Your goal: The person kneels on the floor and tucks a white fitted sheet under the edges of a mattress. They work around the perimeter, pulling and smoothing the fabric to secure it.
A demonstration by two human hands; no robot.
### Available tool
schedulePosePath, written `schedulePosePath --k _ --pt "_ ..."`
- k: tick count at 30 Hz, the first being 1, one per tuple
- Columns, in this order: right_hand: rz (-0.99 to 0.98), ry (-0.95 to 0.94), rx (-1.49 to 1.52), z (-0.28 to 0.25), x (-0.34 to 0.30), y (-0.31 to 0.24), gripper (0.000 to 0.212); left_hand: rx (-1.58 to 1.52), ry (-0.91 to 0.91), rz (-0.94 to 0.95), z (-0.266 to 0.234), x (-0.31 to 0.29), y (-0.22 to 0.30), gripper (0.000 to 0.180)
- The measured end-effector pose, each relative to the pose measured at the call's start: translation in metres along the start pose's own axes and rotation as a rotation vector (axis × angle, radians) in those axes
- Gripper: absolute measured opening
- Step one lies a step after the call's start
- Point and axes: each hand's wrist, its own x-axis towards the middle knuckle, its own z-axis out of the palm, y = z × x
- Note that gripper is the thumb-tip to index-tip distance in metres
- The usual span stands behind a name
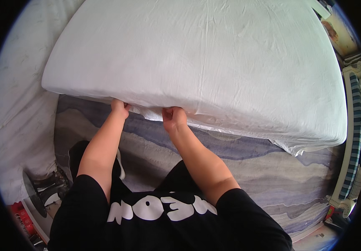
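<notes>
White sheet: twelve o'clock.
Left hand: sheet's eight o'clock edge; grip hidden, cannot tell.
Right hand: seven o'clock edge; fingers curled, hold unclear.

Beyond the rug lies the mattress, left hand and right hand at its near edge.

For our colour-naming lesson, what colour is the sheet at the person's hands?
The sheet is plain white, with creases; best seen in the head view.
</notes>
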Motion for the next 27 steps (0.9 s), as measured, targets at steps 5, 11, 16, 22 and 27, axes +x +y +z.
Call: schedulePosePath --k 5,11,16,22,27 --pt "-0.088 0.021 -0.038 -0.005 0.008 0.004 0.029 -0.089 -0.037 -0.025 0.002 -0.027 -0.003 0.023" --pt "-0.150 -0.031 -0.038 -0.020 0.022 -0.002 0.040 -0.181 -0.086 -0.262 -0.007 -0.046 -0.028 0.010" --pt "-0.223 -0.203 -0.044 -0.019 0.032 0.005 0.062 -0.328 -0.400 -0.407 0.013 -0.074 -0.048 0.024" --pt "-0.383 -0.137 -0.166 0.004 0.008 0.006 0.060 -0.416 -0.547 -0.510 0.028 -0.065 -0.049 0.045" --pt "-0.423 -0.078 -0.193 0.005 0.015 0.006 0.058 -0.494 -0.758 -0.537 0.033 -0.069 -0.050 0.050"
